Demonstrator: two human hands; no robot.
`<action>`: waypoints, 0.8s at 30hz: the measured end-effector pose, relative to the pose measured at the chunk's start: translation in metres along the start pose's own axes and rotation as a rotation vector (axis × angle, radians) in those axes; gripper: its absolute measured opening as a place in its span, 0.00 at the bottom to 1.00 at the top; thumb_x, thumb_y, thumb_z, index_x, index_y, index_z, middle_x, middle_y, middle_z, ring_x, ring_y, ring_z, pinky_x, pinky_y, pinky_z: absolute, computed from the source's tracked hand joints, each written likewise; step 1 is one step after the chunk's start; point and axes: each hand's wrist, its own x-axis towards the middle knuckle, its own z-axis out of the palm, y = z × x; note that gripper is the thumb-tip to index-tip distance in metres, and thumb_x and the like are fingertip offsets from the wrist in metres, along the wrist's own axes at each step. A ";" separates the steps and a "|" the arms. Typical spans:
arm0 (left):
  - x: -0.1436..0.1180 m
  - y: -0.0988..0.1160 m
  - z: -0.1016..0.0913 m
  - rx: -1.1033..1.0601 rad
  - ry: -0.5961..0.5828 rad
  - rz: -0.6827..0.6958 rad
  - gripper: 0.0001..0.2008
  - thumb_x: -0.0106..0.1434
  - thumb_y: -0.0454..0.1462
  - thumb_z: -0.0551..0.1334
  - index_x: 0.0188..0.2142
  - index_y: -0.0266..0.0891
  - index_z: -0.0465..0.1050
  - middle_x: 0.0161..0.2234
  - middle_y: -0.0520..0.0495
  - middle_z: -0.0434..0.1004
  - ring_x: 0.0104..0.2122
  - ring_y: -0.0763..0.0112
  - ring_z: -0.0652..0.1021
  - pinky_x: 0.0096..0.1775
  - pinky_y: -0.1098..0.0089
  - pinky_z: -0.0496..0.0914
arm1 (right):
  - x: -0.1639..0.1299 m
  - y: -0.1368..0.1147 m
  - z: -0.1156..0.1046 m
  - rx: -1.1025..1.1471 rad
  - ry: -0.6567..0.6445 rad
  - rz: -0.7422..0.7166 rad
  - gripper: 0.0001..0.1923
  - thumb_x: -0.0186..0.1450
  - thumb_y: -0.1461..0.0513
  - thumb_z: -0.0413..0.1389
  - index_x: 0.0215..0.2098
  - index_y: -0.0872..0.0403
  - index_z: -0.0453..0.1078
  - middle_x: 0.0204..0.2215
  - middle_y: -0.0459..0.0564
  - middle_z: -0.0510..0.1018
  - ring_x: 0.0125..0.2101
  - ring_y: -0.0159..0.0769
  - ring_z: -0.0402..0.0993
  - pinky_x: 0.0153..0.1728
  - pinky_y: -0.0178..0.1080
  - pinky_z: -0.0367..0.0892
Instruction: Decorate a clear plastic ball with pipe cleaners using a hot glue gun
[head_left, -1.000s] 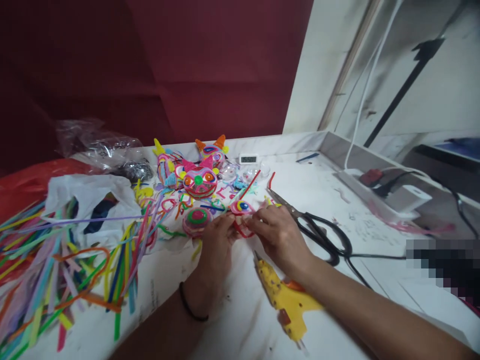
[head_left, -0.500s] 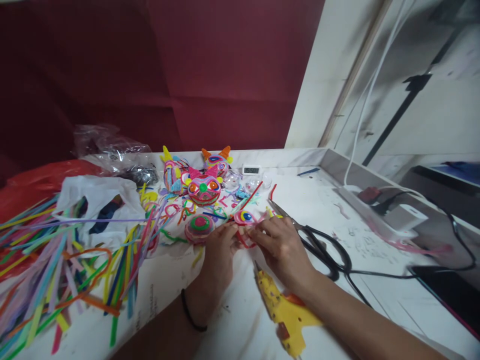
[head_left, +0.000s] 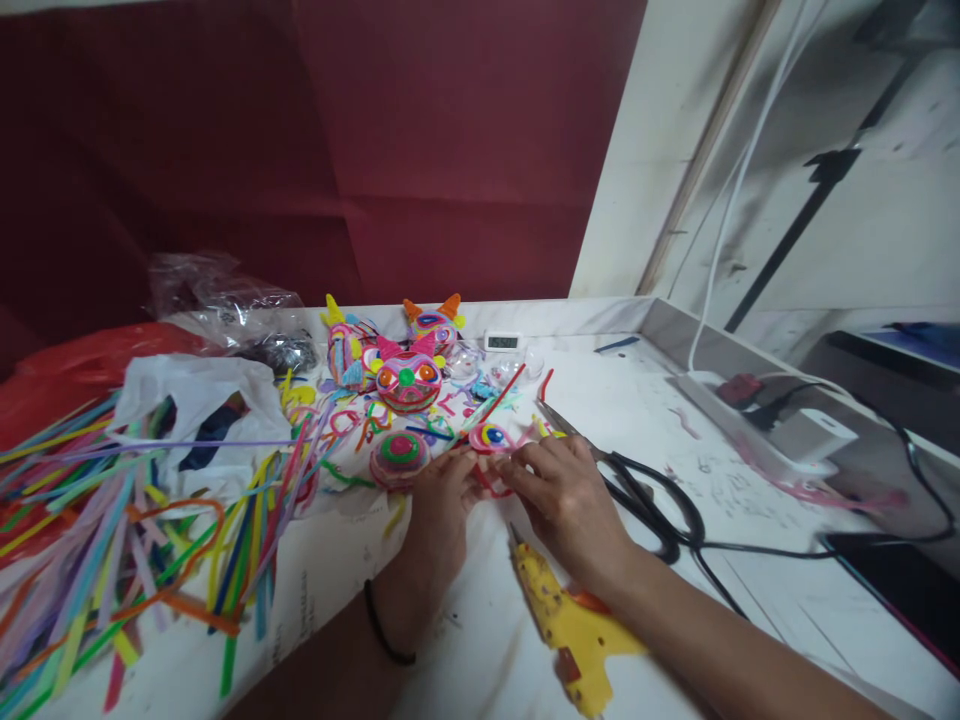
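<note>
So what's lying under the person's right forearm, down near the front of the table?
A yellow plastic glue gun lies on the white table, nozzle pointing toward the hands. The right forearm crosses over its orange trigger part, so its cord cannot be seen.

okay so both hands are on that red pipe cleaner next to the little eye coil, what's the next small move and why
Probably keep curling the red pipe cleaner around the small pink coil with the blue and yellow eye. The left hand and right hand both pinch the red piece just below that coil, and it looks only partly bent. The yellow glue gun lies untouched by the right wrist, so gluing seems later.
</note>
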 end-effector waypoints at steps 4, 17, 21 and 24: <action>0.000 0.000 0.001 0.012 0.014 0.006 0.05 0.48 0.33 0.64 0.20 0.41 0.68 0.23 0.51 0.72 0.24 0.71 0.72 0.29 0.71 0.67 | 0.000 -0.001 -0.002 -0.002 0.008 -0.009 0.13 0.66 0.70 0.49 0.40 0.55 0.75 0.28 0.50 0.74 0.31 0.39 0.61 0.33 0.42 0.50; -0.003 0.005 0.001 0.062 0.014 0.037 0.04 0.49 0.35 0.65 0.22 0.42 0.70 0.25 0.48 0.74 0.28 0.66 0.74 0.29 0.70 0.68 | 0.000 -0.001 -0.003 -0.003 0.014 -0.034 0.13 0.67 0.70 0.50 0.42 0.54 0.75 0.28 0.50 0.76 0.31 0.39 0.63 0.33 0.42 0.51; 0.002 -0.001 -0.002 0.042 0.013 0.032 0.04 0.47 0.34 0.65 0.22 0.42 0.70 0.25 0.49 0.73 0.26 0.69 0.73 0.28 0.71 0.67 | -0.001 -0.001 -0.003 0.009 0.019 -0.027 0.12 0.67 0.69 0.50 0.39 0.54 0.76 0.28 0.51 0.76 0.31 0.40 0.64 0.33 0.43 0.52; 0.002 -0.001 -0.002 0.037 0.011 0.019 0.06 0.47 0.34 0.64 0.19 0.41 0.67 0.22 0.52 0.70 0.23 0.73 0.70 0.27 0.72 0.66 | -0.002 0.001 -0.004 0.091 0.035 0.017 0.09 0.65 0.67 0.52 0.36 0.55 0.76 0.28 0.52 0.76 0.32 0.40 0.67 0.34 0.43 0.54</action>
